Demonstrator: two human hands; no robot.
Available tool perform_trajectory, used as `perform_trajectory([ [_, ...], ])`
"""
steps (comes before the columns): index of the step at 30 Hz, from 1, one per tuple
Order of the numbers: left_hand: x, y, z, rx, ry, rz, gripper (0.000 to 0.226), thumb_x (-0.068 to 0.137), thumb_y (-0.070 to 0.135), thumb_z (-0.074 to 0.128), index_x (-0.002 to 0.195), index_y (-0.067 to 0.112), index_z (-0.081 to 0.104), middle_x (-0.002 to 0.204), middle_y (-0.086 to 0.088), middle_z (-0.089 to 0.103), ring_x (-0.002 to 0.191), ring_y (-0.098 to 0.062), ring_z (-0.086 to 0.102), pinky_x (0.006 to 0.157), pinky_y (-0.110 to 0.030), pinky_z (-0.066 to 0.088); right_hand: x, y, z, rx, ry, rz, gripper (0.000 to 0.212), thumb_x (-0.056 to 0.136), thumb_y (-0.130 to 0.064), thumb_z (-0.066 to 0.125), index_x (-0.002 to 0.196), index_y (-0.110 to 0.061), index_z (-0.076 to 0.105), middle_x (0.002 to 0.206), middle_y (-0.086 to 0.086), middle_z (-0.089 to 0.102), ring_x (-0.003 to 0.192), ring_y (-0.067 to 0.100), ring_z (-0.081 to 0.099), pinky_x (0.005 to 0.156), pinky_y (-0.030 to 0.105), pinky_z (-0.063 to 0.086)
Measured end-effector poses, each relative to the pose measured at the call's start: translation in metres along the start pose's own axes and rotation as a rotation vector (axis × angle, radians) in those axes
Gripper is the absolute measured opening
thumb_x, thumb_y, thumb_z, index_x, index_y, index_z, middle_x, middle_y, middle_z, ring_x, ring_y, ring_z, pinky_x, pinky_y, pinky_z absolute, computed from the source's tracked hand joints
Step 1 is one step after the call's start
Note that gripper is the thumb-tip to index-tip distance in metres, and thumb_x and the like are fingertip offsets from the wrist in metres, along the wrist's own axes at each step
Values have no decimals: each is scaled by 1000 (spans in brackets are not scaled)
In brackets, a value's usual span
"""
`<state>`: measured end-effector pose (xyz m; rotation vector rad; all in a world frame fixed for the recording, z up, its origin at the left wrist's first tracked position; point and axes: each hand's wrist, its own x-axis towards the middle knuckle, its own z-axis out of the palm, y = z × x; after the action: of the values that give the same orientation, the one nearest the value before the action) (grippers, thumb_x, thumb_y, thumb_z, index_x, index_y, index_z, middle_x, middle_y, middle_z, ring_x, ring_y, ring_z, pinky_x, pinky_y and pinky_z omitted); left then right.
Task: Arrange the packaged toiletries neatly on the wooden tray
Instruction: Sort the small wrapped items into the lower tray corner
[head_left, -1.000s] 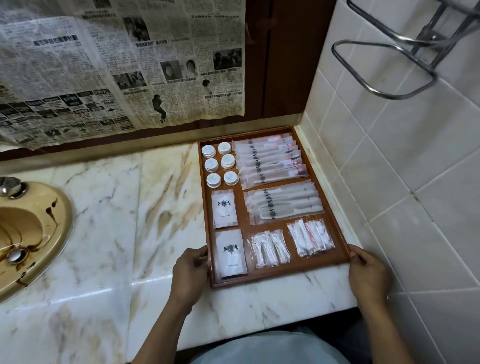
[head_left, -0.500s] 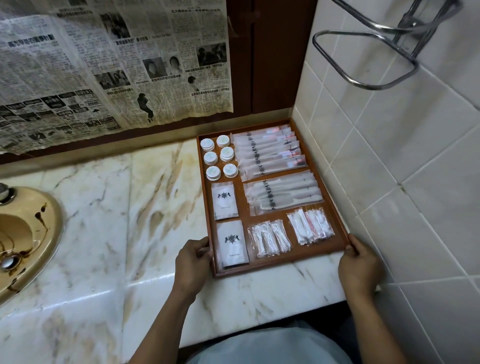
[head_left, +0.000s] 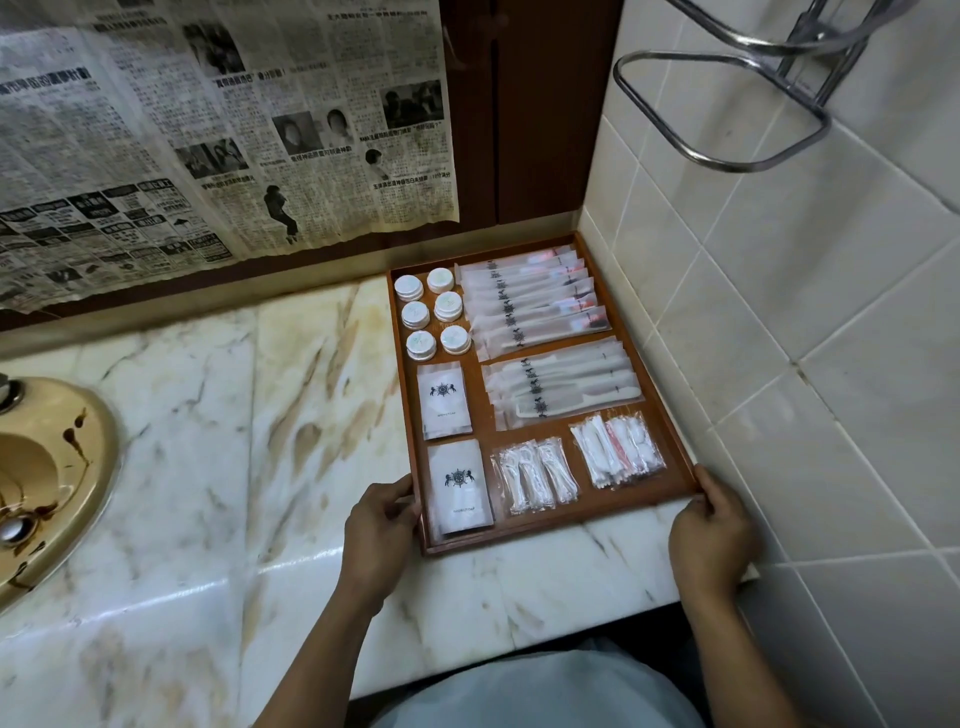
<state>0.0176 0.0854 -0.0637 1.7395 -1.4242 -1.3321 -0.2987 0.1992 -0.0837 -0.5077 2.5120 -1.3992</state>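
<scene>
While the left grip (head_left: 382, 525) and right grip (head_left: 711, 525) clasp the wooden tray (head_left: 587, 512) at 7 and 5 o'clock, slide it evenly, flat on the counter (head_left: 234, 441).

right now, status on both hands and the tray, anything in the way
Left hand and right hand each grip a near corner of the wooden tray. Packaged toiletries lie in neat rows inside. Tiled wall close on the right.
</scene>
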Motion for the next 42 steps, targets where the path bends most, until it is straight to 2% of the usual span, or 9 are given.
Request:
perform_trajectory([
  [4,0,-3,0,-11,-13,-12,30,98,17,64,118,37,74,110,14,66,100,-10,71,91,-44,59,-1,10,-3,68,-17,41,48,92,10,44,129,-9,67,131,7,66,123,26,59,109,45,46],
  [7,0,-3,2,-22,-11,-14,32,98,13,63,120,33,74,111,12,67,102,-12,70,91,-44,59,-2,11,-7,86,-37,59,48,94,9,44,130,-13,67,132,3,65,124,22,58,110,44,46],
  [21,-1,-6,0,-17,-29,11,34,99,12,63,120,36,74,110,12,66,102,-13,69,91,-45,59,-2,9,-11,64,-51,10,49,93,11,44,132,-10,65,133,6,64,124,24,58,107,34,43],
  [25,-1,-7,0,-33,-22,13,34,99,12,63,119,37,74,110,12,66,101,-13,69,91,-46,59,-3,10,-8,57,-34,9,51,91,13,43,131,-9,66,133,8,65,124,26,58,108,38,45],
  [30,-2,-4,1,-59,-18,33,41,98,8,64,107,48,71,108,8,67,96,-10,70,88,-43,60,-2,11,-7,73,-35,22,52,90,14,42,132,-8,65,134,8,64,125,25,58,110,44,45],
  [37,-4,-8,0,-122,-24,18,32,98,10,65,119,34,73,109,5,66,95,-6,71,87,-42,62,-2,10,-9,41,-32,-13,50,91,14,44,131,-6,65,134,10,64,124,26,58,109,37,44],
  [42,-3,-11,1,-108,-19,2,32,98,13,66,124,30,72,105,13,67,98,-9,71,91,-45,60,-2,12,-9,34,-45,-8,50,92,12,44,132,-9,65,134,8,64,124,26,58,109,45,46],
])
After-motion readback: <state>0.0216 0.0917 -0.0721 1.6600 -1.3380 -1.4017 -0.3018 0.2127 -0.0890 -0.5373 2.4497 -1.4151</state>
